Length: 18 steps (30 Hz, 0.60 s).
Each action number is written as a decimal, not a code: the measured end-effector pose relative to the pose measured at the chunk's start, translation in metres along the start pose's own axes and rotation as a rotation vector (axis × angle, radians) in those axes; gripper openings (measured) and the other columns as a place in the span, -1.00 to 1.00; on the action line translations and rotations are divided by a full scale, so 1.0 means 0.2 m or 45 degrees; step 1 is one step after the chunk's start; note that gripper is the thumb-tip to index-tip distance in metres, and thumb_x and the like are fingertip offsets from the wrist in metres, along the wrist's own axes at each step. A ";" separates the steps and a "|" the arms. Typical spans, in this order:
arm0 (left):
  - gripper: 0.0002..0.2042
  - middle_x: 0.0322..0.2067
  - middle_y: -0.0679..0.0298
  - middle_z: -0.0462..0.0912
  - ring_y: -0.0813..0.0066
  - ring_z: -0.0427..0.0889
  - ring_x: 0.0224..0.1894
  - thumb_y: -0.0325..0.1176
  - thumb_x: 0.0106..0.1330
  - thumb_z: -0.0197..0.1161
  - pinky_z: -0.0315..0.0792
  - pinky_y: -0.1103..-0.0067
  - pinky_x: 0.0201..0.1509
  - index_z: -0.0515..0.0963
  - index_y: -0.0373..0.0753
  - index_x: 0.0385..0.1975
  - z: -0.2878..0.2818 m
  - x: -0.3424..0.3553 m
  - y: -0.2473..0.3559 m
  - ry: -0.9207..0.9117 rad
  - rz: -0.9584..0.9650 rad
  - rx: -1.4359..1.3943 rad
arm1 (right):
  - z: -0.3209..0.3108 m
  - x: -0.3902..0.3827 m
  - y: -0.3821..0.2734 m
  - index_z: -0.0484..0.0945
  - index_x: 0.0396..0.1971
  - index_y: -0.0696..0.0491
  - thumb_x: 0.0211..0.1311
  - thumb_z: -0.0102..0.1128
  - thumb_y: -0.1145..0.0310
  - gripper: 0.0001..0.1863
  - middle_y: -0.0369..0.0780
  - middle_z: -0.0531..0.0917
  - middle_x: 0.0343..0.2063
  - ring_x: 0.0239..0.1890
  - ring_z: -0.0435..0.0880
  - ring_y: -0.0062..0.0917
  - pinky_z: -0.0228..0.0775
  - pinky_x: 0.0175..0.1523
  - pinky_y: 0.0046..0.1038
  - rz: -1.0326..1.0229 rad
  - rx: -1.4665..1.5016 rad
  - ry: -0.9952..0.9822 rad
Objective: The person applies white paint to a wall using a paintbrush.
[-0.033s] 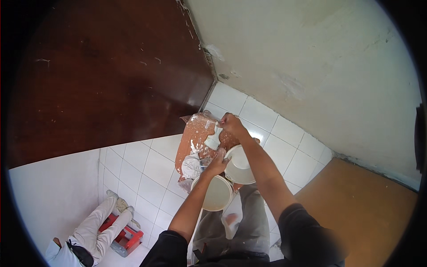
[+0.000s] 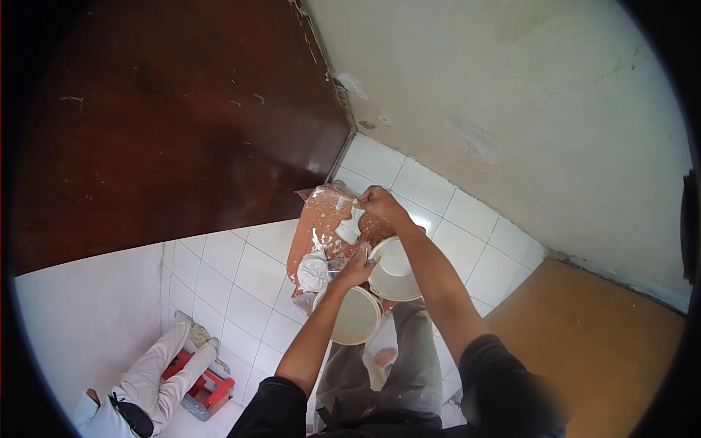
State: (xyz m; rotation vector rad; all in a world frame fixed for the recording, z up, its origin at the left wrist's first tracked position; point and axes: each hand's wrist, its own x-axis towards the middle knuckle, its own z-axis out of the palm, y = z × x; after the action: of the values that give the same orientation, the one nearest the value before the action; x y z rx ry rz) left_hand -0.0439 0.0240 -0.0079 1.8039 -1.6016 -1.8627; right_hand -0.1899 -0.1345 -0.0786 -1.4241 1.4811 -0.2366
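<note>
My right hand (image 2: 378, 200) is closed on the narrow end of what looks like a flat paintbrush (image 2: 350, 228), pale and coated in white, its wide end hanging downward. Just below, my left hand (image 2: 354, 269) has its fingers closed at the near-left rim of a round white bucket (image 2: 392, 271). Part of that bucket is hidden behind my right forearm. A second round bucket (image 2: 352, 321) with pale contents stands closer to my legs, partly behind my left forearm. Beside my left hand lies a crumpled white bundle (image 2: 314, 271).
Under the brush is a terracotta-coloured surface (image 2: 310, 237) splashed with white. A dark red-brown panel (image 2: 182, 139) rises at left; a stained wall (image 2: 496, 109) at right. A brown board (image 2: 599, 328) lies lower right. At lower left, a person (image 2: 150, 376) is near a red-grey stool-like object (image 2: 208, 394).
</note>
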 end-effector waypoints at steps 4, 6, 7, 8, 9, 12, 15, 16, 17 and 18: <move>-0.46 0.23 -0.28 0.44 -0.08 0.40 0.39 -0.15 0.55 0.18 0.26 0.29 0.45 0.24 -0.44 0.29 -0.04 -0.08 0.05 0.026 0.095 0.015 | -0.22 -0.19 -0.06 0.71 -0.05 0.24 0.33 0.43 0.22 -0.61 -0.24 0.78 -0.27 -0.22 0.69 -0.61 0.52 -0.01 -0.57 -0.120 0.430 -0.133; -0.37 0.31 -0.31 0.38 -0.08 0.35 0.45 -0.10 0.58 0.13 0.22 0.30 0.49 0.15 -0.45 0.42 -0.05 -0.19 0.14 0.011 0.089 -0.063 | -0.39 -0.40 -0.07 0.72 -0.03 0.21 0.37 0.36 0.24 -0.65 -0.23 0.78 -0.29 -0.23 0.68 -0.60 0.53 -0.03 -0.52 -0.141 0.516 0.031; -0.35 0.33 -0.32 0.36 -0.10 0.35 0.45 -0.12 0.57 0.13 0.22 0.30 0.50 0.12 -0.45 0.44 -0.07 -0.23 0.08 0.116 0.036 -0.046 | -0.49 -0.50 -0.17 0.73 0.00 0.17 0.41 0.29 0.26 -0.67 -0.22 0.78 -0.30 -0.24 0.68 -0.59 0.53 -0.06 -0.48 -0.226 0.606 0.166; -0.34 0.35 -0.32 0.34 -0.10 0.34 0.46 -0.11 0.57 0.13 0.20 0.30 0.51 0.10 -0.46 0.45 -0.09 -0.27 0.09 0.131 0.023 -0.047 | -0.61 -0.64 -0.23 0.72 0.00 0.17 0.46 0.25 0.26 -0.68 -0.24 0.77 -0.28 -0.24 0.67 -0.60 0.53 -0.05 -0.49 -0.234 0.674 0.225; -0.32 0.37 -0.33 0.31 -0.11 0.32 0.47 -0.10 0.57 0.13 0.19 0.30 0.52 0.08 -0.46 0.46 -0.12 -0.30 0.12 0.147 0.020 -0.047 | -0.75 -0.80 -0.31 0.72 0.01 0.18 0.51 0.21 0.26 -0.69 -0.25 0.76 -0.27 -0.23 0.66 -0.61 0.53 -0.04 -0.50 -0.248 0.737 0.292; -0.27 0.46 -0.33 0.20 -0.10 0.20 0.54 -0.07 0.57 0.12 0.11 0.32 0.57 0.04 -0.45 0.51 -0.15 -0.40 0.33 -0.038 0.068 -0.297 | -1.07 -1.35 -0.49 0.70 0.04 0.20 0.53 0.23 0.18 -0.62 -0.20 0.76 -0.05 -0.15 0.67 -0.60 0.58 0.00 -0.47 -0.227 0.791 0.466; -0.31 0.44 -0.32 0.22 -0.09 0.25 0.51 -0.09 0.58 0.10 0.13 0.32 0.57 0.08 -0.45 0.50 -0.12 -0.53 0.40 0.111 0.095 -0.199 | -1.18 -1.75 -0.62 0.71 0.02 0.17 0.55 0.21 0.22 -0.67 -0.19 0.76 -0.05 -0.15 0.65 -0.61 0.57 -0.01 -0.48 -0.199 0.774 0.625; -0.42 0.31 -0.29 0.37 -0.06 0.39 0.40 -0.16 0.57 0.12 0.12 0.32 0.57 0.21 -0.44 0.40 -0.08 -0.57 0.44 0.253 0.214 -0.087 | -1.17 -1.83 -0.63 0.71 0.02 0.19 0.52 0.23 0.28 -0.70 -0.21 0.71 -0.13 -0.18 0.65 -0.60 0.55 0.00 -0.51 -0.234 0.777 0.667; -0.42 0.31 -0.29 0.37 -0.06 0.39 0.40 -0.16 0.57 0.12 0.12 0.32 0.57 0.21 -0.44 0.40 -0.07 -0.60 0.49 0.262 0.221 -0.085 | -1.17 -1.90 -0.64 0.72 0.01 0.21 0.50 0.26 0.34 -0.73 -0.22 0.66 -0.21 -0.21 0.64 -0.59 0.53 0.01 -0.53 -0.270 0.781 0.704; -0.48 0.24 -0.25 0.40 -0.02 0.46 0.30 -0.20 0.57 0.13 0.32 0.31 0.45 0.24 -0.45 0.34 -0.05 -0.68 0.59 0.263 0.305 -0.134 | -1.15 -1.97 -0.64 0.73 -0.02 0.21 0.48 0.28 0.35 -0.74 -0.19 0.66 -0.23 -0.22 0.67 -0.55 0.57 -0.02 -0.49 -0.289 0.760 0.742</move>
State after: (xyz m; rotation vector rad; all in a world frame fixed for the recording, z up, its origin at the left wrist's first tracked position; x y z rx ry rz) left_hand -0.0620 0.0587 0.1682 1.6204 -1.5380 -1.5706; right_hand -0.3685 0.0445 0.3211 -1.0614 1.5064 -1.2127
